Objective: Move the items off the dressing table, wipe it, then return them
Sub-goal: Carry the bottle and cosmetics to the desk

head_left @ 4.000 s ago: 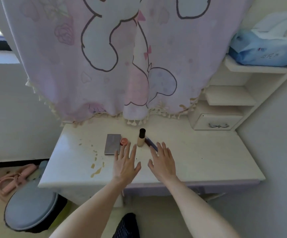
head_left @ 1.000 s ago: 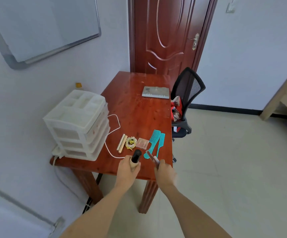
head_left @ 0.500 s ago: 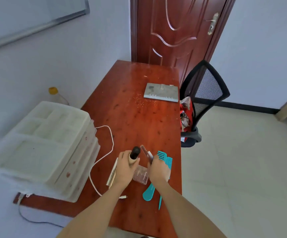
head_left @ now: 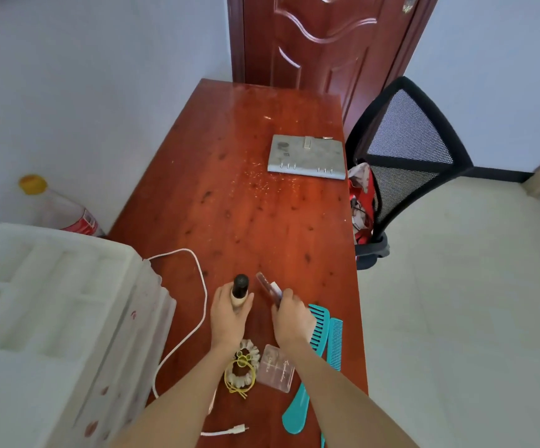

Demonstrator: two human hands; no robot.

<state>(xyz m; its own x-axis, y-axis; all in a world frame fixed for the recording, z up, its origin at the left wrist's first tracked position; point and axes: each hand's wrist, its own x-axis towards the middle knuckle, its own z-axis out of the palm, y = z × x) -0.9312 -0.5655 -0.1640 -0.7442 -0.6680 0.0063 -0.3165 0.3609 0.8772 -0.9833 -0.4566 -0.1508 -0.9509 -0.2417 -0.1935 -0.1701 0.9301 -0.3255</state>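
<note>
A dark-capped bottle (head_left: 239,290) is grasped upright in the left hand (head_left: 229,315) and a slim tube (head_left: 269,288), apparently cosmetic, in the right hand (head_left: 291,318), both held just above bare tabletop (head_left: 246,202) beyond the combs (head_left: 322,334).

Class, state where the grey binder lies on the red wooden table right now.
In the head view, the grey binder lies at the red table's far right edge, beside the black mesh chair.

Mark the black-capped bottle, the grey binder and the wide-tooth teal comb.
black-capped bottle (head_left: 240,285): head view, on its black cap.
grey binder (head_left: 307,155): head view, middle of its cover.
wide-tooth teal comb (head_left: 319,324): head view, on its teeth.
</note>
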